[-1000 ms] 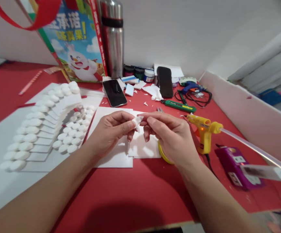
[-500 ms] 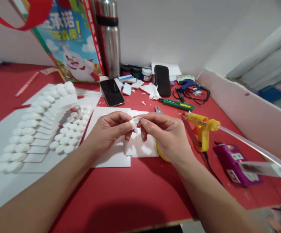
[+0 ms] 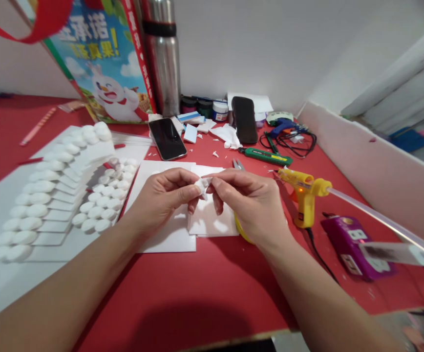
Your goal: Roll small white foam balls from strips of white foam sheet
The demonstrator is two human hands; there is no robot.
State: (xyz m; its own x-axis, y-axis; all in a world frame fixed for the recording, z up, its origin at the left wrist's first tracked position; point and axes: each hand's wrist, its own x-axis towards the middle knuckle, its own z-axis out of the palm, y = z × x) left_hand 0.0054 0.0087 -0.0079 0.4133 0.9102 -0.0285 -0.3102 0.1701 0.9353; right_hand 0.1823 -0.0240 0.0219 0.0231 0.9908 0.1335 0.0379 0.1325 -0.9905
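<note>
A small crumpled white piece point(image 3: 203, 186), like paper or tissue, is pinched between both hands. My left hand point(image 3: 171, 192) holds its left side between thumb and fingers. From the right, my right hand point(image 3: 239, 195) grips its other edge with thumb and forefinger. White sheets point(image 3: 168, 239) and a smaller folded white piece point(image 3: 215, 222) lie on the table beneath the hands. Scissors point(image 3: 239, 165) lie partly hidden behind and under my right hand, their yellow handle showing below it.
On the left stand rows of white discs point(image 3: 36, 210) on white strips. To the right are a yellow glue gun point(image 3: 305, 195), a purple power box point(image 3: 354, 247) and a green cutter point(image 3: 266, 156). Phones point(image 3: 167, 139), a steel bottle point(image 3: 163, 63) and a bag point(image 3: 105, 63) are behind.
The view has shifted slightly. Both hands keep their grip, and the white piece between the fingertips has changed shape a little.
</note>
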